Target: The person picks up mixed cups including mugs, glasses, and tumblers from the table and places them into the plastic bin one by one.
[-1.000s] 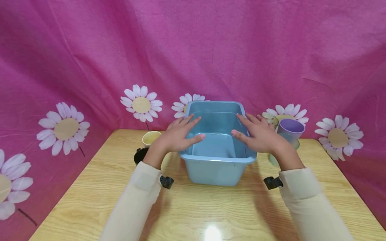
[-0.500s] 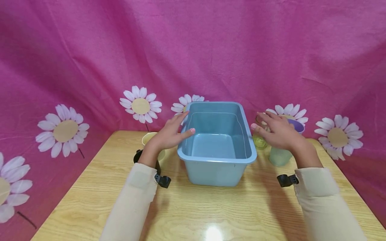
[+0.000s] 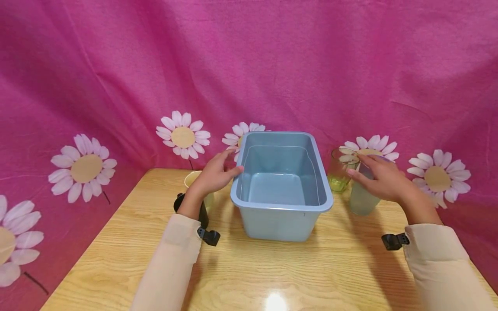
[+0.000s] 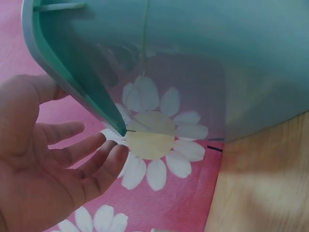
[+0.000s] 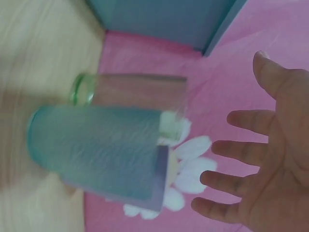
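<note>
A grey-blue plastic basin stands upright in the middle of the table. My left hand is at its left rim, and in the left wrist view the thumb lies by the rim with the fingers loosely spread below. Over to the right, my right hand hovers near the top of a frosted bluish cup, holding nothing; its fingers are spread in the right wrist view. Beside that cup stands a clear green-tinted glass. A purple cup is mostly hidden behind the frosted one.
Behind my left wrist are a cream cup and a black cup, both partly covered by the arm. A pink curtain with white daisies backs the wooden table.
Both hands have moved apart from above the basin: the left slightly left to the rim, the right further right to the cups. The basin has stayed in place.
</note>
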Demonstrator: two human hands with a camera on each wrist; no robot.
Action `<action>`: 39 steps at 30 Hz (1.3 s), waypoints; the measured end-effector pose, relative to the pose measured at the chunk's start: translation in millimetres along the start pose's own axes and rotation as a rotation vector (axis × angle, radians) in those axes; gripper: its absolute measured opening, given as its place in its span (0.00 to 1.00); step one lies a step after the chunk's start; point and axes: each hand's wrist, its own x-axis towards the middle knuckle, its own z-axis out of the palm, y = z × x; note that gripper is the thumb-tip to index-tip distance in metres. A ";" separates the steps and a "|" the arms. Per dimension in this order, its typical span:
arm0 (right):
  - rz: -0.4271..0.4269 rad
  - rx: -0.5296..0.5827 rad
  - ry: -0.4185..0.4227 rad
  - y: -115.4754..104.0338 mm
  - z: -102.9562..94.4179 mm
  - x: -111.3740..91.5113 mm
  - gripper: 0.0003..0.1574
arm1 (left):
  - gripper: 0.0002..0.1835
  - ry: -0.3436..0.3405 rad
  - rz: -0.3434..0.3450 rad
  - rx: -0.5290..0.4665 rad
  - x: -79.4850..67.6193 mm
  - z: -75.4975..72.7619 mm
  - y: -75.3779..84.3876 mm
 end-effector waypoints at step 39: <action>0.031 -0.041 -0.042 36.8 28.7 -17.0 0.50 | 0.22 0.125 -0.221 -0.724 -2.9 21.6 -19.0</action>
